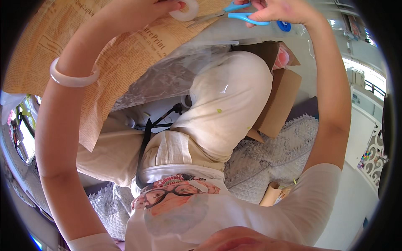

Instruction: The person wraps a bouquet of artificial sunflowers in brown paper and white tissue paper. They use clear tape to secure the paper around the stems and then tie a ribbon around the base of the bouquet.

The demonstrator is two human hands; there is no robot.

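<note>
My left hand [133,15], partly cut off by the top edge, grips a roll of whitish translucent tape [184,11] by its rim. My right hand [279,12] holds scissors [248,18] with light blue handles; the handle loops are apart. The metal blades point left, close by the tape roll and over the edge of brown newsprint-patterned wrapping paper [138,53]. That large sheet spreads beneath my left forearm, one corner hanging down towards my lap. Clear plastic film [163,75] lies under the paper's edge. Whether the blades touch the paper or tape, I cannot tell.
A small blue roll [284,26] lies beyond my right hand. Beside my knee stands an open cardboard box [279,103], with something pink [282,58] above it. A grey quilted cover [267,163] is under me, and a brown paper roll [270,194] rests on it.
</note>
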